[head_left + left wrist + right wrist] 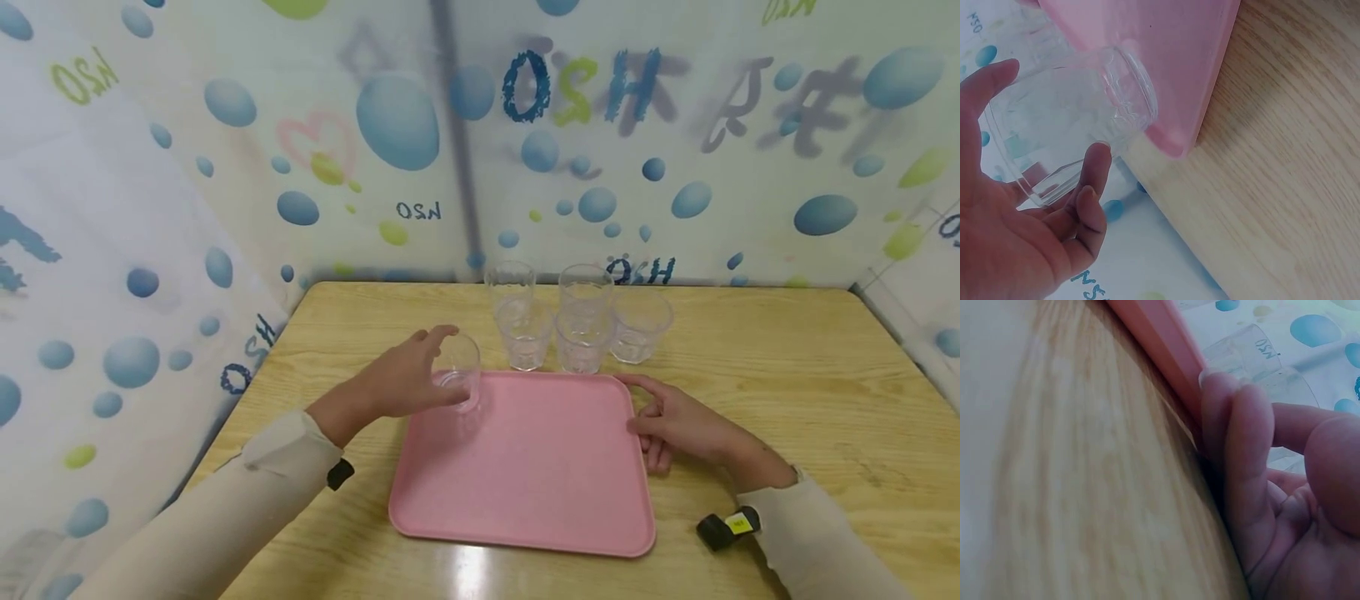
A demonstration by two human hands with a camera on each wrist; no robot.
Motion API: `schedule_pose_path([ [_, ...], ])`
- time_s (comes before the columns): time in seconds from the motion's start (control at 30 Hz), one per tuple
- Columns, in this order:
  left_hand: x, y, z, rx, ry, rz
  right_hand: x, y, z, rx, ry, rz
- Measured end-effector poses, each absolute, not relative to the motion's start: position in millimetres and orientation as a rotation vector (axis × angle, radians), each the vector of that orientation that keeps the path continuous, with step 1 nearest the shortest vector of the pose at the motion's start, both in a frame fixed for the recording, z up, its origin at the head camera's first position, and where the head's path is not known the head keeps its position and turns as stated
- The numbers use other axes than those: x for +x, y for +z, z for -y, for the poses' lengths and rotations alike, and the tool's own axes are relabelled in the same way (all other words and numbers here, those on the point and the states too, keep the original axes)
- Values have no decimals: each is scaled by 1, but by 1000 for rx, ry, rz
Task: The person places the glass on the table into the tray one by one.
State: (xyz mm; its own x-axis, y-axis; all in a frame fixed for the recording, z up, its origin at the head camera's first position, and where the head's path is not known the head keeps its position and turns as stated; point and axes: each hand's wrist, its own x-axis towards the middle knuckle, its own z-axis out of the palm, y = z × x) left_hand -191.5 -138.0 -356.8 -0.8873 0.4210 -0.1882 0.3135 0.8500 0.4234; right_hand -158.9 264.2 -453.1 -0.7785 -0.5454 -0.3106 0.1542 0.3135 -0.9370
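Note:
My left hand (405,375) holds a clear drinking glass (467,367) at the far left corner of a pink tray (525,467). The thumb lies on the near side and the fingers are behind. In the left wrist view the glass (1066,119) has its base over the tray (1147,37); whether it touches is hard to tell. At the tray's far right corner, my right hand (682,429) grips the rim, index finger along the far edge and thumb on the right side. Curled fingers (1247,444) show beside the tray's edge (1160,350) in the right wrist view.
Several clear glasses stand in a cluster just beyond the tray, among them a front glass (581,346) and a rightmost glass (637,333). All rest on a wooden table (787,375). A patterned curtain (495,192) hangs behind the far edge and along the left.

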Motion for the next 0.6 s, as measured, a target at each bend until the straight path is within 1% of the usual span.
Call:
schedule_pose_path([
  [0.2,-190,-358,137,585,533,-2721,-159,-453,-265,-326,-1512,-1982],
  [0.6,-192,-360,136,547,528,-2705,-157,-453,-265,-327,-1515,-1991],
])
